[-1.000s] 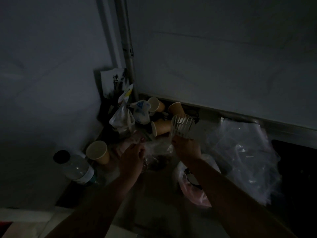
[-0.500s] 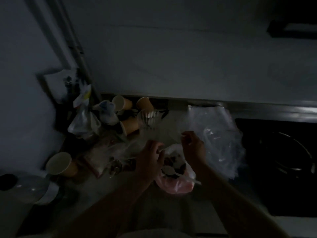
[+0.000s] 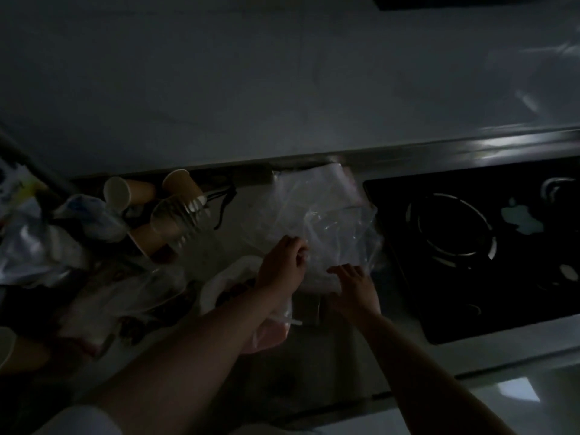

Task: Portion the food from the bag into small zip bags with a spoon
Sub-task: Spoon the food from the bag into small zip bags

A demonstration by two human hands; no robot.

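We see the pile of clear zip bags [image 3: 326,215] on the desk [image 3: 314,365] just left of the black hob [image 3: 470,246], its long axis running from the wall toward us. Our left hand [image 3: 282,265], fingers curled, pinches a bag's near edge; our right hand [image 3: 354,290] rests on it, fingers loosely spread. The pink food bag [image 3: 266,334] lies under our left forearm.

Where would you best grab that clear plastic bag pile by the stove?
Probably at the near, lower edge of the clear bags, coming from the front. The loose, crumpled film bunches there, and both the left hand and right hand already meet it there, away from the stove.
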